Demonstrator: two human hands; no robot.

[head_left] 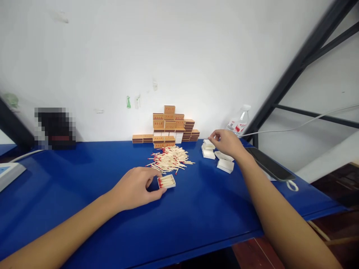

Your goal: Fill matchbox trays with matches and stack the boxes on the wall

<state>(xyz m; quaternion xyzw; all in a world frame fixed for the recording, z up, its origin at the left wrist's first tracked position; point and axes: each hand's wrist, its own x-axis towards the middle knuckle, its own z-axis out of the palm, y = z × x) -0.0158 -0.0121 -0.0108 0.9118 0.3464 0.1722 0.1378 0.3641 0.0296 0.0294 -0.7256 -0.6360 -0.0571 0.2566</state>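
Note:
My left hand rests on the blue table, its thumb and fingers pinched on a small white tray filled with red-tipped matches. Just beyond lies a loose pile of matches. My right hand reaches out to the right, fingers closed on the top of a small stack of empty white trays. Further empty white trays lie beside that wrist. Against the wall stands a stack of orange matchbox sleeves.
A plastic water bottle stands behind my right hand. A dark phone lies near the table's right edge, with a white cable above it. A black metal frame rises at the right. A white device sits at the left edge.

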